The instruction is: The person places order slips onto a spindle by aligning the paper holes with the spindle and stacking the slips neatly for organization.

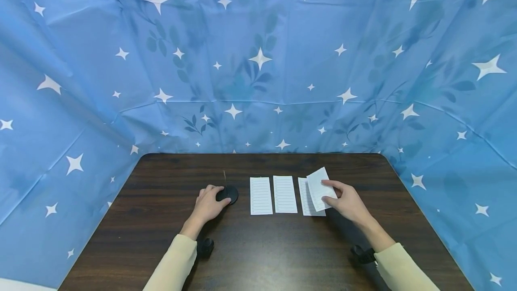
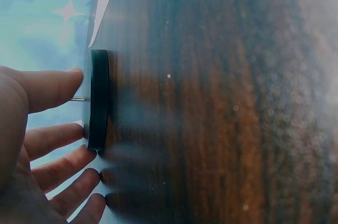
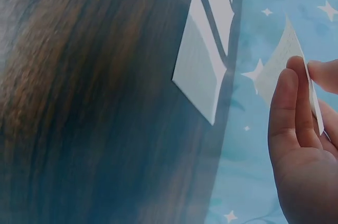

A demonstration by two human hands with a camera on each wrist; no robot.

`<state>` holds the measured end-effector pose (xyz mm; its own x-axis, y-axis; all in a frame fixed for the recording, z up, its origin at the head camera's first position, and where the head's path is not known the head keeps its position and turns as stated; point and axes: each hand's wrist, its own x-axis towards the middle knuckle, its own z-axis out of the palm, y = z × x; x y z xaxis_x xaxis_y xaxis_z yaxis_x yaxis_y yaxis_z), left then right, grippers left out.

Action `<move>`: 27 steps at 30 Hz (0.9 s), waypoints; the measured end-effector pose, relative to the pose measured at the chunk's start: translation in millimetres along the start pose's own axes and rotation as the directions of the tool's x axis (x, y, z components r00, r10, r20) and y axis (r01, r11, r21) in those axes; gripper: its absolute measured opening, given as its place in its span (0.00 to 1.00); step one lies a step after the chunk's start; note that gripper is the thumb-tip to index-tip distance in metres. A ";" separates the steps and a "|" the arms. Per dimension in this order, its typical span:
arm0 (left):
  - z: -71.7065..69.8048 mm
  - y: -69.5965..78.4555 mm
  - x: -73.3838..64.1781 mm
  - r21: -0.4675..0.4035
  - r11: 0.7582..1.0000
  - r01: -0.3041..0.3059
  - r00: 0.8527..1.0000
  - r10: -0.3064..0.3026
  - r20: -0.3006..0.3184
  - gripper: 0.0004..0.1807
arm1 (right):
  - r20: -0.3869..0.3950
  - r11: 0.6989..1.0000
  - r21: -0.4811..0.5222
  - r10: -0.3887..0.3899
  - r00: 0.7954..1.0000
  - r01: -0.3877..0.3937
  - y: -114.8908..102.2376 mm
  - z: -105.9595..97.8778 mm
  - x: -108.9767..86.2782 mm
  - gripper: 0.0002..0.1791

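Toward the far edge of the surface [image 1: 262, 250], a black base [image 1: 232, 193] with a thin upright rod [image 1: 225, 178] stood left of three lined slips [image 1: 285, 194], spaced probably for separate handling. The left hand [image 1: 209, 203], partly spread, gripped the base between thumb and fingers, presumably for steadiness. The right hand [image 1: 349, 201], nearly closed, pinched a fourth slip [image 1: 319, 190], raised and tilted above the row's right end.
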<state>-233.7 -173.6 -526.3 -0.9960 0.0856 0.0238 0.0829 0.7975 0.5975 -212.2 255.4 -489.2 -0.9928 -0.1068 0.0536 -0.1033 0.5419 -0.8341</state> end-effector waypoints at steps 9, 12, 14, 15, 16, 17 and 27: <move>2.0 -2.5 2.2 0.021 1.000 0.016 1.000 -0.016 0.005 0.29 | 0.005 1.000 -0.005 -0.022 1.000 0.022 -13.8 3.4 -0.5 0.28; 2.6 -3.2 2.3 0.025 1.000 0.018 1.000 -0.018 0.002 0.28 | 0.020 0.999 0.008 -0.041 0.999 0.041 -18.3 4.9 -0.3 0.28; 2.5 -3.1 2.5 0.025 1.000 0.019 1.000 -0.019 0.001 0.28 | 0.031 0.999 0.019 -0.051 0.998 0.050 -20.7 5.8 0.0 0.28; 2.5 -3.1 2.4 0.024 1.000 0.019 1.000 -0.019 0.001 0.29 | 0.034 0.998 0.022 -0.054 0.998 0.054 -21.9 6.3 0.2 0.28; 2.6 -3.1 2.3 0.022 1.000 0.020 1.000 -0.020 0.001 0.29 | 0.038 0.998 0.024 -0.057 0.998 0.056 -22.8 6.7 0.2 0.28; 2.8 -3.0 2.3 0.021 1.000 0.020 1.000 -0.020 0.000 0.29 | 0.040 0.998 0.024 -0.060 0.997 0.059 -23.5 7.2 0.2 0.28; 0.3 -4.5 1.8 0.004 1.000 0.012 1.000 -0.012 0.004 0.28 | 0.058 0.996 0.054 -0.071 0.996 0.068 -33.4 14.7 0.1 0.29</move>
<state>-235.8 -176.9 -529.1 -0.9968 0.0783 0.0130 0.0706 0.8009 0.5946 -208.0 225.1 -469.3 -0.9779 -0.1929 0.0805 -0.1667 0.4874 -0.8571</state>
